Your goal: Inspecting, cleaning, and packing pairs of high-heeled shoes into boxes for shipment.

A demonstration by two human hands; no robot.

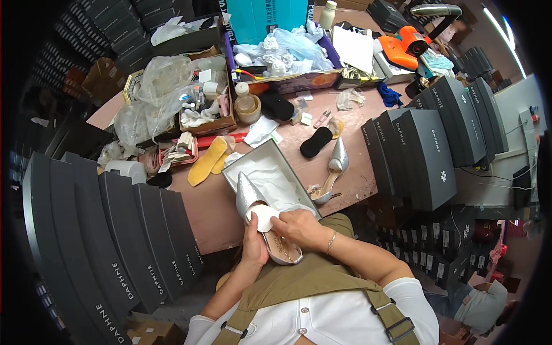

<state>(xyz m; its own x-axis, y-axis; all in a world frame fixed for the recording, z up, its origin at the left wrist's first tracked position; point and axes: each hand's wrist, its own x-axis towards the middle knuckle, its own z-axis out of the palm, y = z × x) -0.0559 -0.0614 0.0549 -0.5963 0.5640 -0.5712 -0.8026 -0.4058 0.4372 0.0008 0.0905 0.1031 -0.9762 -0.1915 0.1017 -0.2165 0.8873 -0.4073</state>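
Note:
A silver, glittery pointed-toe shoe (247, 192) is held in front of my body, its toe pointing away over an open shoe box. My left hand (253, 244) is wrapped round the shoe's side. With bent fingers, my right hand (301, 227) pinches the edge of a rounded white pad (263, 219) at the shoe's opening; I cannot tell whether it is cloth, foam or paper. White tissue paper (276, 183) lines the grey box (294, 172) beneath. The matching silver shoe (339, 156) lies on the table to the right of the box.
Dark shoe boxes stand in rows at left (123, 241) and right (426, 155). Yellow insoles (208, 162) and a black insole (316, 142) lie on the pink table (214, 213). Farther back are a carton of small items (215, 123), crumpled plastic (293, 49) and an orange device (401, 50).

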